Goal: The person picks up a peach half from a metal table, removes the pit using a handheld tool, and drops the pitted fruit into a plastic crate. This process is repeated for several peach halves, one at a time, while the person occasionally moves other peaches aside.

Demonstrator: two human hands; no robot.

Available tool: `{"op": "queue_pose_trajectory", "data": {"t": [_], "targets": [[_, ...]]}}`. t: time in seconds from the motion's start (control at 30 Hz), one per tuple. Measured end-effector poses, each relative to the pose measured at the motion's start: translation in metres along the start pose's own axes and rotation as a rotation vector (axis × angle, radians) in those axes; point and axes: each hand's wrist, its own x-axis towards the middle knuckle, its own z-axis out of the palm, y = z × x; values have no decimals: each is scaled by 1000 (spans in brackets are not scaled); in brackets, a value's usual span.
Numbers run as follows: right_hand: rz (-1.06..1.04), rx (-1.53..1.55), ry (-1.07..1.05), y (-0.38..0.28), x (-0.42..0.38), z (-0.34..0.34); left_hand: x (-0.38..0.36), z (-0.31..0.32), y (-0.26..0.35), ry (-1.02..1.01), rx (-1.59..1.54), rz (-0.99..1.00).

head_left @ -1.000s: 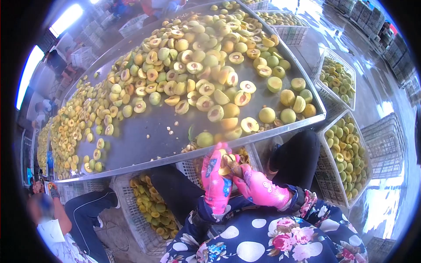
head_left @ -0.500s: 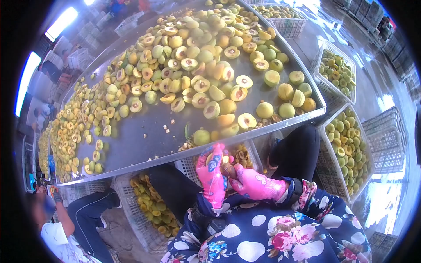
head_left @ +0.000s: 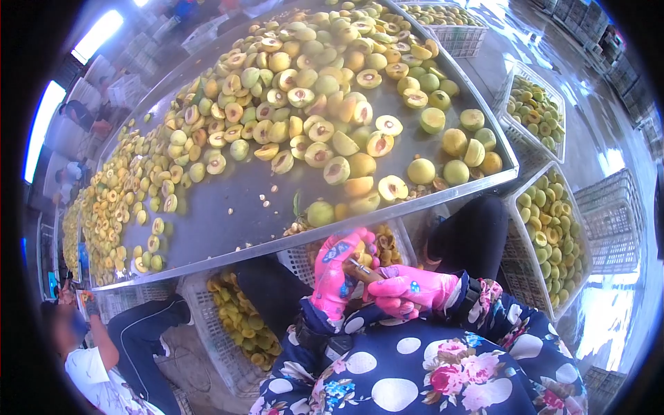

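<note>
My left hand (head_left: 337, 271), in a pink patterned glove, curls around a yellow apricot half (head_left: 364, 254), partly hidden by the fingers. My right hand (head_left: 413, 289), gloved alike, grips a pitting tool (head_left: 366, 273) with a brown handle. Its short metal tip points at the left hand, close to the fruit. Both hands are above a crate (head_left: 299, 261) of cut fruit between my knees, just below the metal table edge. On the table (head_left: 221, 232) lies a large heap of halved apricots (head_left: 297, 97), many showing their stones.
Crates of apricots stand at the right (head_left: 550, 235) and farther back (head_left: 536, 111). Another crate (head_left: 238, 321) of fruit pieces is left of my leg. A seated person (head_left: 104, 360) works at the far left. Stacked crates (head_left: 609, 221) stand on the wet floor.
My right hand has drawn back a little to the right and turned, so the tool's handle and metal tip now show. My left fingers have lifted and curled over the fruit.
</note>
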Motion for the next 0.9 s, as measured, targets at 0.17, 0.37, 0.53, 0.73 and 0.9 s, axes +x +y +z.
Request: {"op": "queue_pose_trajectory", "data": {"t": [0.17,0.37,0.53,0.73,0.9], "targets": [[-108,-24,-42,-4,-10,1,5,-8,-7,75,32,165],[68,-303,286,7,2,-30,-41,-81,79,673,1210,748],[30,-410,275,2,10,-23,-39,-85,114,592,1561,709],[9,-363,327,5,4,-28,77,-32,76,106,1961,355],[-52,-281,357,5,-10,-34,92,-49,77,14,1479,163]]}}
